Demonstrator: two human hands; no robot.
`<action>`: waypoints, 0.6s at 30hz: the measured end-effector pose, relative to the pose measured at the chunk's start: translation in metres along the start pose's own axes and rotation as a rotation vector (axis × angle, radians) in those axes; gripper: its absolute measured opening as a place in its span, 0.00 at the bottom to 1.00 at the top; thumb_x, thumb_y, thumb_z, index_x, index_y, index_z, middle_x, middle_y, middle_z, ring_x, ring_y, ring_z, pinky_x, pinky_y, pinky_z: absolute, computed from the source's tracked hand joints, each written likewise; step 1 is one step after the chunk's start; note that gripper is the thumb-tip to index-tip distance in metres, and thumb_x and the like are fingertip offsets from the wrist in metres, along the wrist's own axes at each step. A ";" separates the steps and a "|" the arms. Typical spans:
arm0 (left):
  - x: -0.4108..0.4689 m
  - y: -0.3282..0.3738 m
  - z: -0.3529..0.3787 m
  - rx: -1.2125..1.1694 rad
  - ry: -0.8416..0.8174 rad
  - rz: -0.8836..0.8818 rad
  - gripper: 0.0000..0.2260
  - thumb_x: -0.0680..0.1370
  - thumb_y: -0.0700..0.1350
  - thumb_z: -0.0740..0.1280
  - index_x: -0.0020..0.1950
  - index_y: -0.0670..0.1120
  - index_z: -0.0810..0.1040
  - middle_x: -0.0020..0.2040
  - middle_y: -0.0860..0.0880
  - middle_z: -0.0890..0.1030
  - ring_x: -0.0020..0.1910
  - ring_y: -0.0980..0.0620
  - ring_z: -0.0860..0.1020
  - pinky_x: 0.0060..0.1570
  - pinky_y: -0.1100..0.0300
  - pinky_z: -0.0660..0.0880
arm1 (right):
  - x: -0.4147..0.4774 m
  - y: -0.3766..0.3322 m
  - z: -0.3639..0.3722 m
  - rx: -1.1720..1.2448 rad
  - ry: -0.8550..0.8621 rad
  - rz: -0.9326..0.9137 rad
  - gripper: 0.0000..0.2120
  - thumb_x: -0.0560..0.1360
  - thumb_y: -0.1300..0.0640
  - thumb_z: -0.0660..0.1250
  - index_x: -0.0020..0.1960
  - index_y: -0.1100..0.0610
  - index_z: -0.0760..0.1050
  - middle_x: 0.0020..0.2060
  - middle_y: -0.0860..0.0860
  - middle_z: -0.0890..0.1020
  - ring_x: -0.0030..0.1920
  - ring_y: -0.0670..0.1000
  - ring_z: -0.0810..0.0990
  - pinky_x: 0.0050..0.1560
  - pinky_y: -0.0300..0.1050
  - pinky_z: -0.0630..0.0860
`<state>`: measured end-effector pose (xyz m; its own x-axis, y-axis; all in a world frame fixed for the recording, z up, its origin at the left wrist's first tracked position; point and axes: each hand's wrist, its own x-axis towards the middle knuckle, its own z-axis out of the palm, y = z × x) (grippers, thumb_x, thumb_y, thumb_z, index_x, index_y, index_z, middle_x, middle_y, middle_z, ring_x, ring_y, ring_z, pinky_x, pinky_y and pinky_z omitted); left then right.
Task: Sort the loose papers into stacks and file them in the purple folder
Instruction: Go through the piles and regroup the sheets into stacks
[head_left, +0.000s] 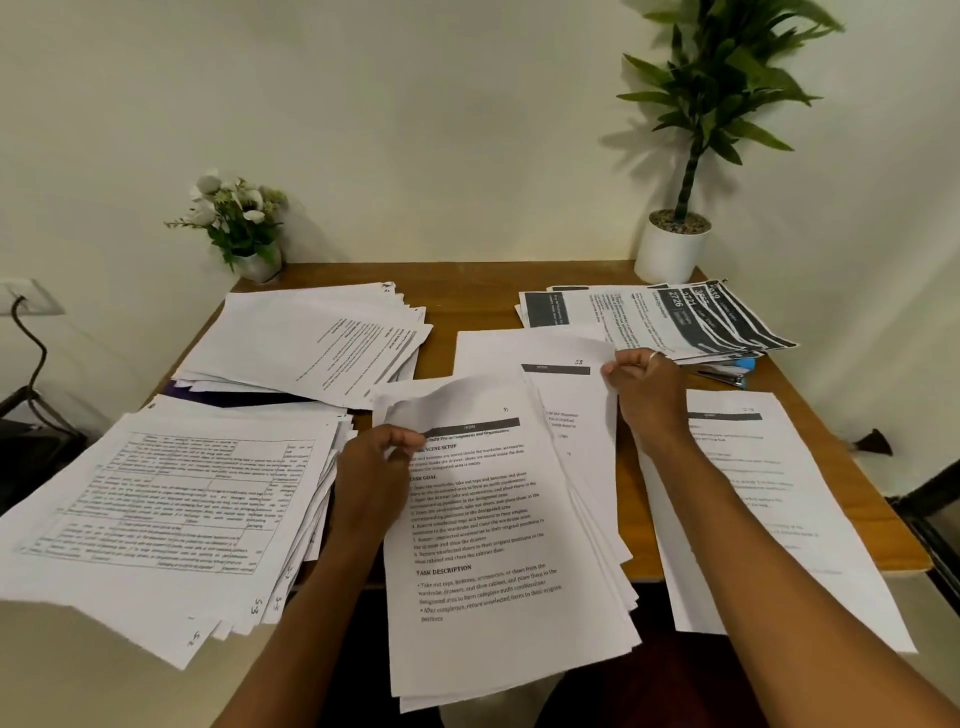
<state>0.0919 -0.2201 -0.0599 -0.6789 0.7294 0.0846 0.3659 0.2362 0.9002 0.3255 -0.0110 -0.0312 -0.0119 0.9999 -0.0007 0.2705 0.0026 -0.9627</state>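
A person's left hand (379, 467) pinches the curled upper-left corner of the top sheet on the centre stack (483, 545), while the right hand (647, 384) pinches the upper-right corner of a sheet just behind. The matte white pages run lengthwise toward the wall, overhanging the near edge of the wooden table (467, 283). Paper piles (171, 499) crowd both sides. A dark sliver, apparently the purple folder (234, 397), lies under the left ones.

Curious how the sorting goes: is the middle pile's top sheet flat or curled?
Curled at its upper left: the left hand pinches that corner and the sheet bows up; the rest lies flat.
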 end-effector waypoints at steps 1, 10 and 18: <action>0.001 0.002 0.001 0.007 -0.006 -0.002 0.08 0.80 0.37 0.67 0.47 0.47 0.83 0.48 0.55 0.82 0.46 0.60 0.79 0.35 0.77 0.72 | 0.000 -0.002 -0.001 -0.010 0.008 -0.019 0.06 0.77 0.58 0.74 0.53 0.57 0.81 0.57 0.51 0.84 0.60 0.51 0.81 0.61 0.48 0.78; 0.009 0.020 0.004 0.103 0.021 0.043 0.15 0.78 0.32 0.65 0.44 0.52 0.83 0.46 0.56 0.82 0.41 0.61 0.78 0.37 0.73 0.71 | -0.013 -0.036 -0.009 0.008 0.067 -0.141 0.09 0.84 0.51 0.62 0.60 0.54 0.73 0.49 0.45 0.77 0.52 0.47 0.76 0.46 0.37 0.72; 0.002 0.037 0.005 0.042 -0.004 0.132 0.14 0.80 0.34 0.64 0.43 0.50 0.83 0.47 0.55 0.83 0.44 0.56 0.82 0.37 0.67 0.80 | -0.023 -0.052 -0.013 0.094 -0.159 -0.123 0.30 0.78 0.61 0.72 0.74 0.49 0.63 0.58 0.44 0.74 0.50 0.40 0.77 0.37 0.28 0.75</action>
<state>0.1074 -0.2067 -0.0281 -0.6204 0.7585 0.1995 0.4784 0.1644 0.8626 0.3238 -0.0343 0.0226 -0.1932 0.9777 0.0824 0.1665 0.1154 -0.9793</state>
